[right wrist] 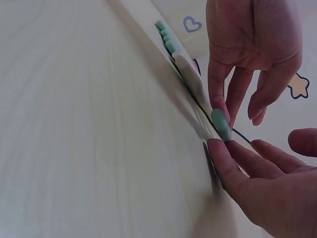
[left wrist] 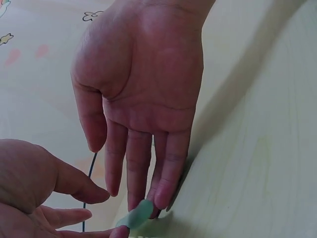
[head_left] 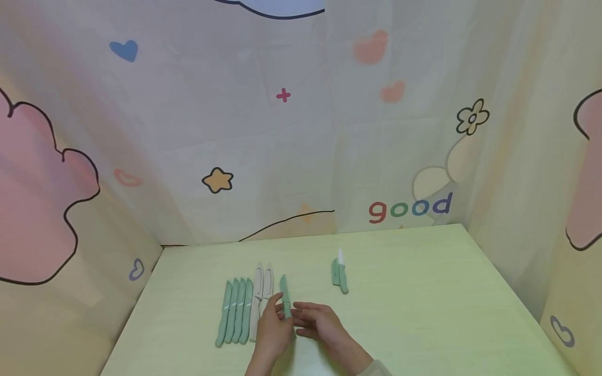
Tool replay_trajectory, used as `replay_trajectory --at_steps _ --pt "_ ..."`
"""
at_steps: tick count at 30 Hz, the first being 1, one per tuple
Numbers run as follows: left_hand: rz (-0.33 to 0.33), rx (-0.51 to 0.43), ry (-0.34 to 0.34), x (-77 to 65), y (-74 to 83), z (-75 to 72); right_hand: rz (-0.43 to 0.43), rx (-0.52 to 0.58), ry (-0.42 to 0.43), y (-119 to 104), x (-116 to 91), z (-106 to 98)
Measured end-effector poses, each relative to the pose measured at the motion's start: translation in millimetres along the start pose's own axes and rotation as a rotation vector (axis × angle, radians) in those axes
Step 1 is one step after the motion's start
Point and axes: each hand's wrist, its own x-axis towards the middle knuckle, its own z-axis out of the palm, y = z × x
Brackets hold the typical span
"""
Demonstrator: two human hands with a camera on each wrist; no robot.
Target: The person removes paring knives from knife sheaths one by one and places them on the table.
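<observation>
A green-handled knife (head_left: 284, 286) lies between my two hands on the table, with its green blade end pointing away from me. My left hand (head_left: 274, 328) is at its left side, fingers loosely extended and fingertips at the handle. From the other side my right hand (head_left: 325, 325) reaches in with nearly straight fingers, its fingertips right at the handle. In the right wrist view the rounded green handle end (right wrist: 221, 124) shows between both sets of fingertips. Left of my hands, two white knives (head_left: 268, 279) lie side by side, partly hidden by the left hand.
Several green knives (head_left: 233, 313) form a parallel row left of the white ones. Toward the back right lies a small knife (head_left: 343, 279) with a pale blade, against a flat green piece (head_left: 335, 271). A printed curtain (head_left: 301, 130) encloses the light table (head_left: 423, 303).
</observation>
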Motion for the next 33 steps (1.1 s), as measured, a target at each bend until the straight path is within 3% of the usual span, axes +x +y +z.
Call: replay_trajectory --at_steps 9,16,33 --pt "0.021 -0.028 0.061 -2.5 -2.8 1.8 0.017 0.033 0.010 -1.9 -3.7 -3.4" --pt "0.017 -0.051 0.108 -1.7 -5.4 5.0 -0.045 0.026 0.020 0.5 -5.2 -1.7" --pt "0.059 -0.049 0.114 -3.9 -4.8 11.3 -0.121 0.061 0.070 4.8 -9.6 -5.1"
